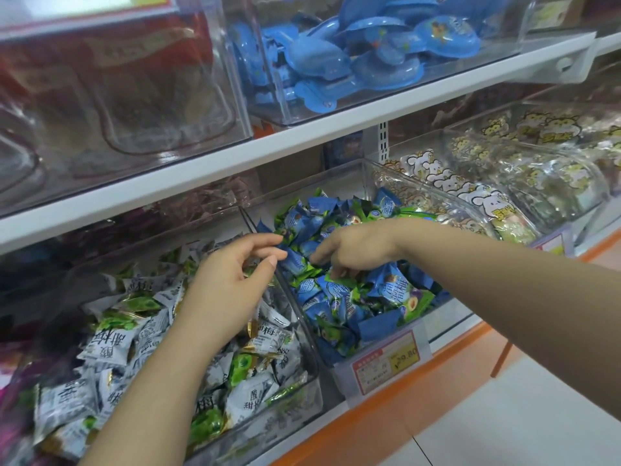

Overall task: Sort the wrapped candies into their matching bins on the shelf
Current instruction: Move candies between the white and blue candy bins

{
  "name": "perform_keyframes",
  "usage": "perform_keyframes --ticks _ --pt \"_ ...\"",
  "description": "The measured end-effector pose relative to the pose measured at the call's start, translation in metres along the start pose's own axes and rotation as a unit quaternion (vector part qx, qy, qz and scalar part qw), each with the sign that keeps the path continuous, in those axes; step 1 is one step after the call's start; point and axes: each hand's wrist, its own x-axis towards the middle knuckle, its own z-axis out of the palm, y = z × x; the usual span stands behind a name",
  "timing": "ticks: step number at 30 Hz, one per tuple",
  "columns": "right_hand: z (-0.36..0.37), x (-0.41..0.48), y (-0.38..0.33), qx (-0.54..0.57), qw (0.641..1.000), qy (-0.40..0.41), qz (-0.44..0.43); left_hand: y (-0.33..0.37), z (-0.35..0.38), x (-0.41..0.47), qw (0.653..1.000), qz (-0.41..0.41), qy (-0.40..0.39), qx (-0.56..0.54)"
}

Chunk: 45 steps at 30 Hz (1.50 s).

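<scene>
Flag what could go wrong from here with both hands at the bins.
Blue candies heap against the divider by the left hand; a nudge could tip one into the white-and-green bin. The right hand hides what its fingers touch, so a wrong pick is possible.

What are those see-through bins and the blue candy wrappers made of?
The bin looks like clear rigid plastic, perhaps acrylic: see-through walls with sharp, glossy edges. The blue wrappers seem to be thin glossy plastic film: crinkled, printed and catching the light.
</scene>
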Motion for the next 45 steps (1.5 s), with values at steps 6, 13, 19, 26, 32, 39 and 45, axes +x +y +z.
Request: perform_keyframes --ticks 6,13,19,26,32,39,45 --pt "-0.026 -0.063 0.026 0.157 0.959 0.22 -0.088 0.008 0.001 0.002 0.999 0.012 0.025 0.041" --pt "-0.014 -0.124 0.081 0.083 0.912 0.401 -0.022 0.065 0.033 0.02 0.985 0.123 -0.108 0.059" --pt "0.004 -0.131 0.111 0.039 0.927 0.373 -0.006 0.102 0.085 0.053 0.901 0.206 -0.308 0.226" --pt "0.004 -0.129 0.123 0.047 0.925 0.376 -0.022 0.091 0.115 0.07 0.801 0.19 -0.373 0.428" --pt "0.002 -0.128 0.13 0.041 0.931 0.362 -0.02 0.058 0.07 0.091 0.797 0.179 -0.359 0.452" --pt "-0.004 -0.129 0.126 0.071 0.925 0.374 -0.016 0.051 0.045 0.09 0.844 0.146 -0.34 0.388" --pt "-0.008 -0.13 0.123 0.092 0.922 0.377 -0.011 0.11 0.098 0.079 0.891 0.26 -0.282 0.244"
